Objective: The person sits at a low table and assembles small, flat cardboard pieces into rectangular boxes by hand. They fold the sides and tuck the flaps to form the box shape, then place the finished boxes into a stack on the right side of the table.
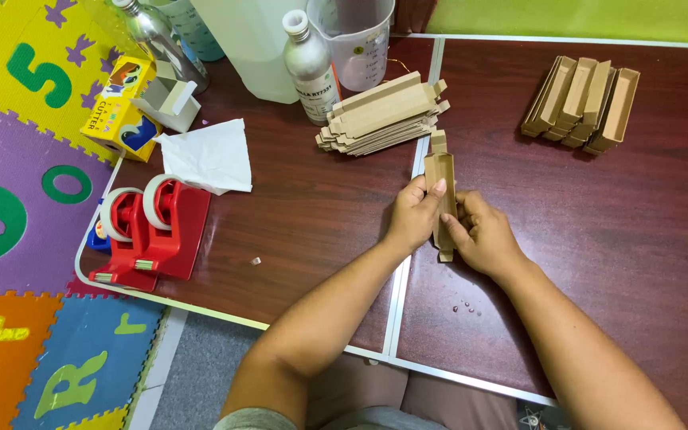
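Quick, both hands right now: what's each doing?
Left hand: closed on the long brown cardboard box.
Right hand: gripping the same box's lower end.

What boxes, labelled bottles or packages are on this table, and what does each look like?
Narrow brown cardboard box: held in both hands, table centre.
Flat brown box blanks: stacked behind the hands.
Folded brown boxes: in a row, far right.
Yellow carton: far left edge, with colourful pictures.
Silver bottle: white cap, pale label, behind the blanks.
Clear measuring jug: printed scale, beside the bottle.
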